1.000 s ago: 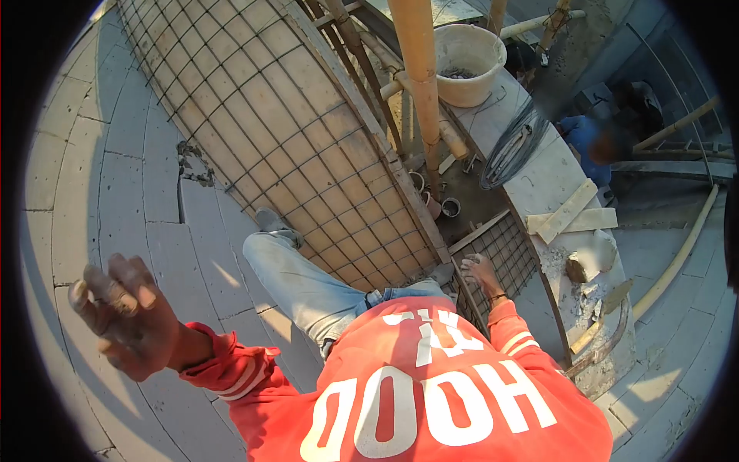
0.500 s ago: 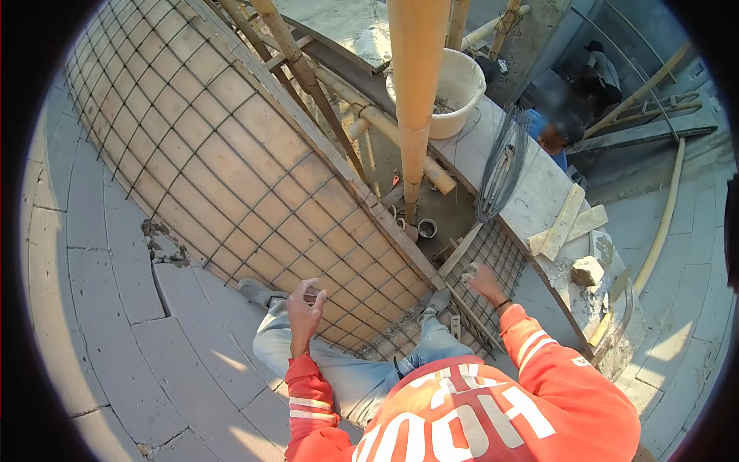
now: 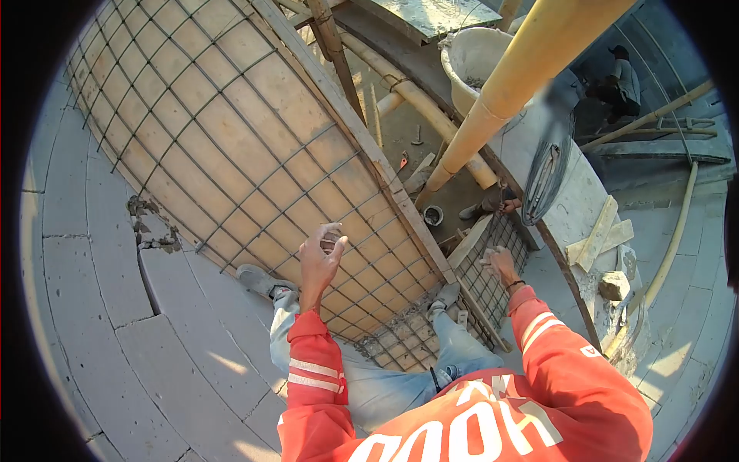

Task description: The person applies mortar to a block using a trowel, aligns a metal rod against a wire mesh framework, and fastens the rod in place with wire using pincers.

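My left hand (image 3: pixel 322 256), dusty with pale powder, hovers over the rebar mesh (image 3: pixel 254 165) that covers a curved plywood panel (image 3: pixel 208 127). Its fingers are bent and apart, with nothing visible in them. My right hand (image 3: pixel 502 266) is held above a smaller piece of mesh (image 3: pixel 486 286), its fingers loosely curled and slightly apart; I see nothing in it. Both my shoes, the left shoe (image 3: pixel 264 280) and the right shoe (image 3: pixel 444 298), are at the lower part of the mesh.
A bamboo pole (image 3: pixel 508 92) slants across the view. Beyond it stand a white bucket (image 3: pixel 466 65) and a coil of wire (image 3: pixel 548 181) on a ledge. Wood offcuts (image 3: pixel 599 239) and a broken block (image 3: pixel 613 286) lie there. A person (image 3: pixel 618 85) crouches at the far right; another person's hand (image 3: pixel 509 206) shows below.
My view has shifted, and the bamboo pole now leans more across it. Both hands stay raised, the left a little higher. Another person's hand and foot have come into view beneath the ledge.
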Demonstrator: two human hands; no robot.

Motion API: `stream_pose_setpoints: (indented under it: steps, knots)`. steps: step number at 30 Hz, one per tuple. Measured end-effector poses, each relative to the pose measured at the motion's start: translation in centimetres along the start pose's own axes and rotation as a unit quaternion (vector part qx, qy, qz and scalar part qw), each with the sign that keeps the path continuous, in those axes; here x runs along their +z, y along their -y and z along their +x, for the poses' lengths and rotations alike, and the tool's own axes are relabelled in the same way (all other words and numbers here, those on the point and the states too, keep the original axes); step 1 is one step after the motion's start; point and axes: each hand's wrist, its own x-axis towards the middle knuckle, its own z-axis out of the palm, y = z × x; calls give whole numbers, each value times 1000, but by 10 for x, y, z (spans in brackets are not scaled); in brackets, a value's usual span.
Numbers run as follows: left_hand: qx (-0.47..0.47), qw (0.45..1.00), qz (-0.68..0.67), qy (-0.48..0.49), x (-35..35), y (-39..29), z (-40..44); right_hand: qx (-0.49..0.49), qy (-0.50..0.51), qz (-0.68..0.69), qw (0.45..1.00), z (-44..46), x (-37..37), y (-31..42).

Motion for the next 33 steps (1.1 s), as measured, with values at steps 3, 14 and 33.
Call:
stream_pose_setpoints:
  steps: [3,14,33]
  knots:
    - [-8,997,-73,-24,21,29,15,79,-27,115,990,37,-3,-14]
    - [-108,992,-66,-9,32,35,16,270,143,245,920,37,148,-2]
    - [-142,987,-29,-66,-49,47,23,101,288,489,817,33,330,115]
